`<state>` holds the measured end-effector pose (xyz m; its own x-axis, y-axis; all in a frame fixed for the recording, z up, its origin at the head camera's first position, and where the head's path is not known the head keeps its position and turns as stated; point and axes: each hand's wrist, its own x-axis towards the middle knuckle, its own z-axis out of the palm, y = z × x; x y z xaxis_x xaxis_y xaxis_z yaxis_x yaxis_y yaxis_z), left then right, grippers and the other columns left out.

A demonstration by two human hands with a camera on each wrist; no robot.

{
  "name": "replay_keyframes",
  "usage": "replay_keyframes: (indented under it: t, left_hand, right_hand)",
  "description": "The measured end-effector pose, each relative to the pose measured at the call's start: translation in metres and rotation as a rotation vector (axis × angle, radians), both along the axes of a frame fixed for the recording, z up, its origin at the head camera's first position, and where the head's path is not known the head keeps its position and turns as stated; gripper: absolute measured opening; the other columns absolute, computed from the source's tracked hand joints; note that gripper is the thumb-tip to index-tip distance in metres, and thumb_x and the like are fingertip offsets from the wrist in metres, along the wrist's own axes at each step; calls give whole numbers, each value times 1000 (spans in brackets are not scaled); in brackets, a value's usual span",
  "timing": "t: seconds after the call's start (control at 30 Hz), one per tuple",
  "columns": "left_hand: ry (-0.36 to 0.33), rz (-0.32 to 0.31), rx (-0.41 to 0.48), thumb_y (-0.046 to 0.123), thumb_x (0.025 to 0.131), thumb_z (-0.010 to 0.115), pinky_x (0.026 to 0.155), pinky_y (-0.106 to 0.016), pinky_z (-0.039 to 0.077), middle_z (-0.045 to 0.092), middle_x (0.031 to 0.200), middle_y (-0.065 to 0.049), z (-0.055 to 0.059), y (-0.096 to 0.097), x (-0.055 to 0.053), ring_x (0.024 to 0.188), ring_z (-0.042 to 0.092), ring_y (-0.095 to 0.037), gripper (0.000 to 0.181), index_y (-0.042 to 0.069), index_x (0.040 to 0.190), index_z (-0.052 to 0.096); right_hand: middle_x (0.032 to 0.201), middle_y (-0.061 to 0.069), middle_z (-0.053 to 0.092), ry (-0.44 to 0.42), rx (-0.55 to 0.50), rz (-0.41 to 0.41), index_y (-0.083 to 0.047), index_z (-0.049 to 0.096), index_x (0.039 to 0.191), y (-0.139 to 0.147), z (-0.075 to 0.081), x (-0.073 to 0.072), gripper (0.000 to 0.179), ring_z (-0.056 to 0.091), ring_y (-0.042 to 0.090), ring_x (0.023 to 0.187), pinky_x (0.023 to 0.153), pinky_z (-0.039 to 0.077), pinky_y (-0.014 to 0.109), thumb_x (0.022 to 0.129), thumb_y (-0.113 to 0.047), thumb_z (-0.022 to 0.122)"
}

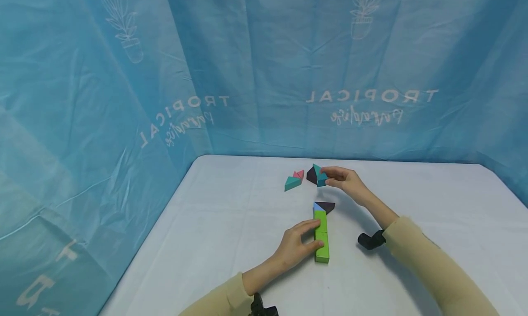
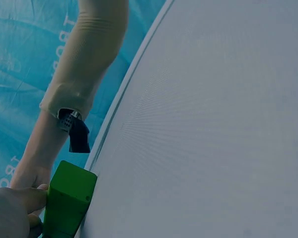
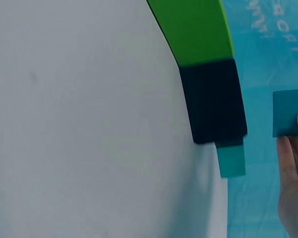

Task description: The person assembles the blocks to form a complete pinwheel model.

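Note:
My right hand (image 1: 348, 183) is at the back of the table, its fingers and thumb pinching a blue-teal block (image 1: 321, 180). In the right wrist view this held block (image 3: 289, 113) shows a flat, nearly square face. A dark block (image 1: 311, 175) and a green-teal triangle (image 1: 316, 169) appear right beside it; whether they touch it I cannot tell. My left hand (image 1: 292, 246) rests its fingertips and thumb against the left of a row of green blocks (image 1: 321, 235). A blue triangle (image 1: 318, 207) and a dark triangular block (image 1: 327, 206) adjoin the row's far end.
Left of the right hand, a teal triangular block (image 1: 292, 183) lies with small pink triangles (image 1: 299, 174). A white cloth covers the table (image 1: 231, 201). Blue printed curtains (image 1: 264, 77) hang along the back and left. Dark camera mounts (image 1: 371, 239) jut from both wrists.

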<state>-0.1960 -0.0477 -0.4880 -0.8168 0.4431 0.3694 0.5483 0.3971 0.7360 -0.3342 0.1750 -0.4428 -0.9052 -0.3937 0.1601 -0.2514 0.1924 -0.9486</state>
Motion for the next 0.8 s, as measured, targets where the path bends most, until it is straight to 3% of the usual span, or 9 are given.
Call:
replay_keyframes:
  t: [0.23, 0.4, 0.8]
  left_hand:
    - [0, -6, 5, 26, 86, 70, 103, -29, 38, 56, 131, -4, 0, 0, 1, 124, 47, -15, 51, 2, 129, 56]
    - [-12, -8, 10, 26, 86, 70, 103, -29, 38, 55, 132, -4, 1, 0, 1, 125, 47, -15, 51, 2, 129, 56]
    - [2, -7, 15, 25, 86, 71, 103, -29, 38, 56, 131, -5, 0, 0, 0, 124, 47, -15, 51, 2, 129, 56]
  right_hand:
    - [131, 19, 53, -14, -5, 23, -1, 53, 131, -8, -4, 8, 45, 55, 24, 114, 88, 49, 23, 91, -18, 65]
    - [132, 23, 51, -17, 0, 45, 2, 51, 132, -10, -9, 8, 44, 53, 32, 117, 88, 50, 25, 92, -14, 63]
    - [126, 19, 56, -16, 131, 54, 1, 54, 130, -6, -23, 2, 42, 53, 32, 115, 89, 51, 35, 91, -12, 63]
